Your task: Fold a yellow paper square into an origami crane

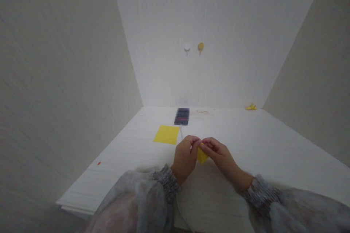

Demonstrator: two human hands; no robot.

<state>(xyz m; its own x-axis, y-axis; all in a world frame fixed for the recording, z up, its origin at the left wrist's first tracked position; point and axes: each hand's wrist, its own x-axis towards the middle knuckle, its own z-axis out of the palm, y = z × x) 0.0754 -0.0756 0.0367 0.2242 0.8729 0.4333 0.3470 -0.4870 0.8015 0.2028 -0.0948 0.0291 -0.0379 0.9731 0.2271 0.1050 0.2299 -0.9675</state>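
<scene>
Both my hands meet over the middle of the white table (259, 145). My left hand (185, 156) and my right hand (218, 154) pinch a small folded piece of yellow paper (201, 156) between their fingertips, held just above the tabletop. The fingers of both hands are closed on the paper's upper edge. Grey gathered sleeves cover both my wrists.
A flat yellow paper square (166, 134) lies on the table just beyond my left hand. A dark phone (182, 116) with a white cable lies farther back. A small yellow folded shape (251, 107) sits at the back right corner. Two hooks (194, 47) hang on the back wall.
</scene>
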